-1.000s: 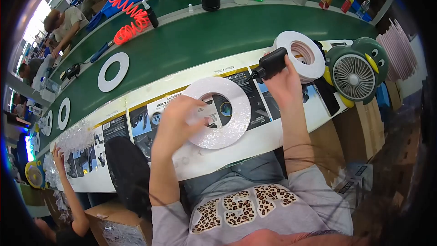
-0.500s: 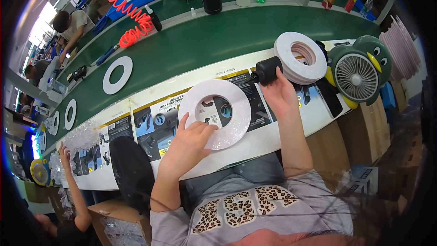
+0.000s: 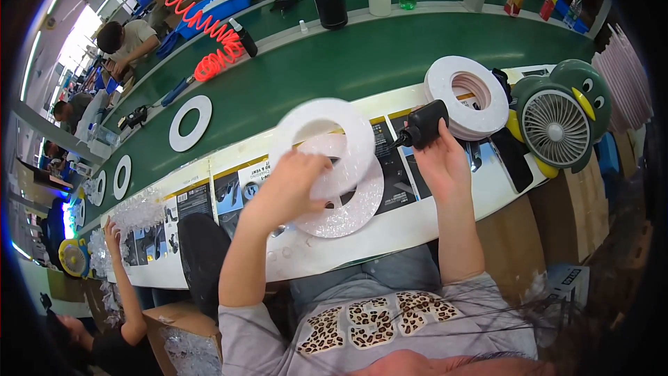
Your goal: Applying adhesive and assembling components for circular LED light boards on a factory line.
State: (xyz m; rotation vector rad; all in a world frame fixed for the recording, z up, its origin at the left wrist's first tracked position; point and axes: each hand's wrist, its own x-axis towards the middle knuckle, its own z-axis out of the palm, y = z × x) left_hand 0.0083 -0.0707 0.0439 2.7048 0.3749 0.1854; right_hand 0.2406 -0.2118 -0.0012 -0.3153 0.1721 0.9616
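Observation:
My left hand [image 3: 292, 184] is closed on the near edge of a flat white ring [image 3: 359, 129], which is raised and slightly blurred. A second white ring [image 3: 365, 202] lies under it on the white worktop, glossy with small specks. In my right hand [image 3: 445, 167] is a small black squeeze bottle [image 3: 426, 124], tipped sideways with its nozzle pointing left toward the rings. Just beyond that hand stands a stack of white rings [image 3: 440, 90].
A green fan [image 3: 554, 125] and a black phone [image 3: 511, 160] sit at the right. Printed sheets [image 3: 393, 167] cover the worktop. Single rings [image 3: 190, 123] rest on the green conveyor belt [image 3: 306, 63]. At the left, a co-worker's hand [image 3: 113, 233] touches clear plastic wrap [image 3: 139, 212].
My left hand has lifted the upper ring up and away from the one beneath, uncovering it. My right hand still holds the bottle, now tilted a little differently. The view has shifted slightly.

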